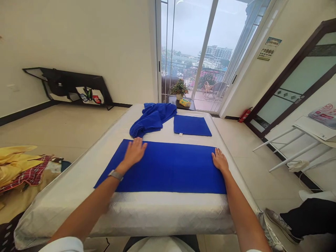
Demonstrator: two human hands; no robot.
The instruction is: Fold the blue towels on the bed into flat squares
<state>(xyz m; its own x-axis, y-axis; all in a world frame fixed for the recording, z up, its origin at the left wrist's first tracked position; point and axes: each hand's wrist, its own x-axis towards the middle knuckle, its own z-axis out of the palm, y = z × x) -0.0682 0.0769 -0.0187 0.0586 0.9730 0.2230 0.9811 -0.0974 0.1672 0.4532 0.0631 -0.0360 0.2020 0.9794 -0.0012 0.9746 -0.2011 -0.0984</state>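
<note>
A blue cloth (170,171), folded into a long flat rectangle, lies across the near part of the covered table (168,210). My left hand (134,152) rests flat on its far left part, fingers stretched toward the far edge; a watch is on that wrist. At the cloth's right end, my right hand (219,160) lies palm down with its fingers at the far right corner. Beyond the cloth, a smaller folded blue cloth (192,125) with a white tag sits to the right. A crumpled blue cloth pile (152,120) lies to its left.
Yellow and plaid fabrics (23,168) are heaped at the left. A plant pot (179,95) and a yellow tissue pack (185,102) stand on a small dark table before the glass door. At right are a white table (312,131), a fire extinguisher (244,114) and another person's leg (307,217).
</note>
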